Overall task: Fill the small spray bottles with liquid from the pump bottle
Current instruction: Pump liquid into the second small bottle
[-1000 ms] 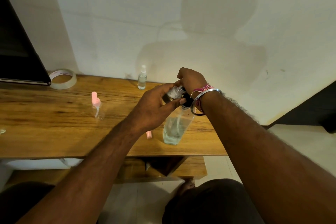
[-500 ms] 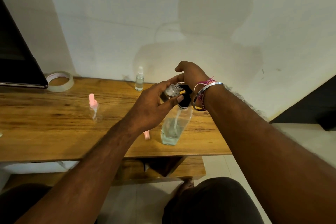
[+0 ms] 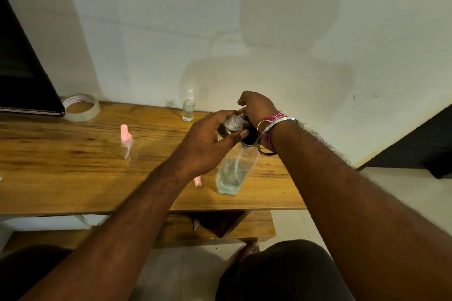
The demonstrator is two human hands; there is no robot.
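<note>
- Pump bottle: clear, partly filled, upright near the counter's front edge.
- Left hand: pinches a small open spray bottle, tilted at the black pump head.
- Right hand: rests atop the pump head; finger posture hidden.
- Pink-capped spray bottle: standing left, well apart.
- White-capped spray bottle: by the wall.
- Pink cap: lying beside the pump bottle.
- Tape roll: far left.
</note>
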